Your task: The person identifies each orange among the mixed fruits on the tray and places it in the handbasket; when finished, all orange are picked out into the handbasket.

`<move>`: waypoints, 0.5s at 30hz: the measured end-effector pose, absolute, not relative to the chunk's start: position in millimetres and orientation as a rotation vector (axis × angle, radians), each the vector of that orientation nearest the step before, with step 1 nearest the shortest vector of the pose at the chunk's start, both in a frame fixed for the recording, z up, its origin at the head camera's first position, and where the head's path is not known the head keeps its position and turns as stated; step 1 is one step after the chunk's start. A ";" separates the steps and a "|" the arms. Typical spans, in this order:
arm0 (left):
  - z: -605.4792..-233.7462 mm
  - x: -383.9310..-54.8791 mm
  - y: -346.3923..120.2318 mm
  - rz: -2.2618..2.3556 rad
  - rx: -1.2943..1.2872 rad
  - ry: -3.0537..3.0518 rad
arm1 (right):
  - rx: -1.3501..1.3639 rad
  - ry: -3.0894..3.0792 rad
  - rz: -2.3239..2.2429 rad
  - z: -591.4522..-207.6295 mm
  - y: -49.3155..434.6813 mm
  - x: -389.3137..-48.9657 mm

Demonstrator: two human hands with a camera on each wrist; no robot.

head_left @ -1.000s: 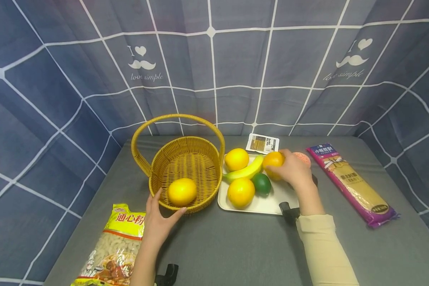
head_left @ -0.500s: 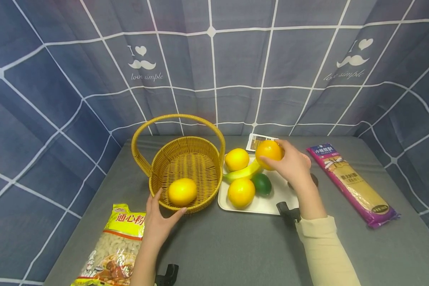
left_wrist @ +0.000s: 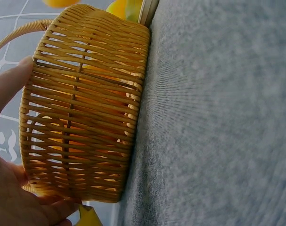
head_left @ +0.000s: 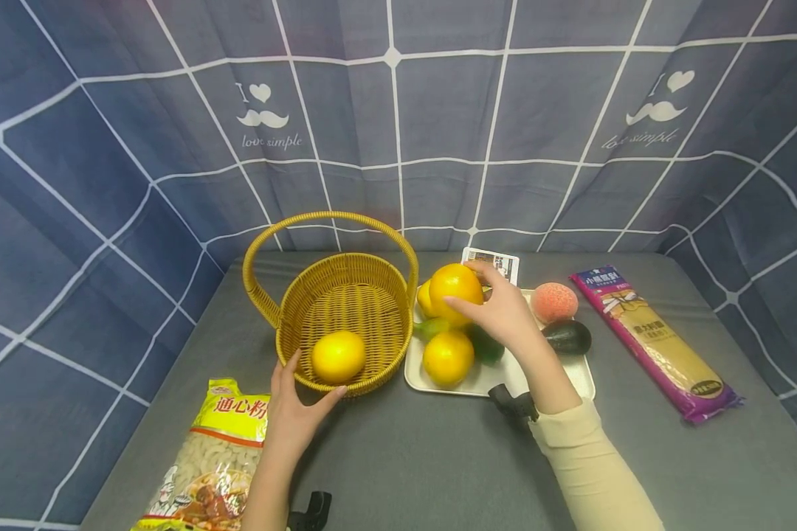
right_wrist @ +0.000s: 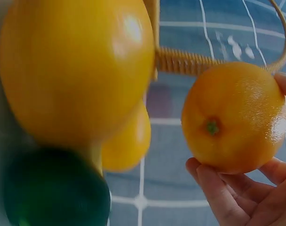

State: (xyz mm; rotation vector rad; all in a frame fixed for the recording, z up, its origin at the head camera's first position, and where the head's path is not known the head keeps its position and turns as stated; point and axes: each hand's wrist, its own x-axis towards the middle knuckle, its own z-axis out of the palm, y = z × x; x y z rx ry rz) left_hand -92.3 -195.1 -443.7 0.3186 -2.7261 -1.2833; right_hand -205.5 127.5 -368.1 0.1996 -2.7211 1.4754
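Left hand (head_left: 294, 414) grips round golden wicker basket (head_left: 345, 271), likely to steady it; right hand (head_left: 502, 304) holds glossy round orange (head_left: 453, 292) above rectangular cream tray (head_left: 578, 372).

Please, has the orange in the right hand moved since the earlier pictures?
Yes. In the head view, judged against the still tray, the orange in the right hand has moved left, towards the basket.

hands (head_left: 295, 413): bare | right sleeve (head_left: 598, 472): pale cream, cuff (head_left: 563, 423) folded | wrist brackets (head_left: 513, 403): black, one per wrist
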 end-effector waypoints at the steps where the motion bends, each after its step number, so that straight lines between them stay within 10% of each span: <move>1: -443.9 -92.3 -195.0 -1.282 0.317 -2.726 | 0.217 -2.717 1.502 -368.7 123.1 -205.0; 15: -443.6 -92.5 -194.4 -1.253 0.308 -2.732 | 0.302 -2.717 1.575 -365.5 89.1 -196.6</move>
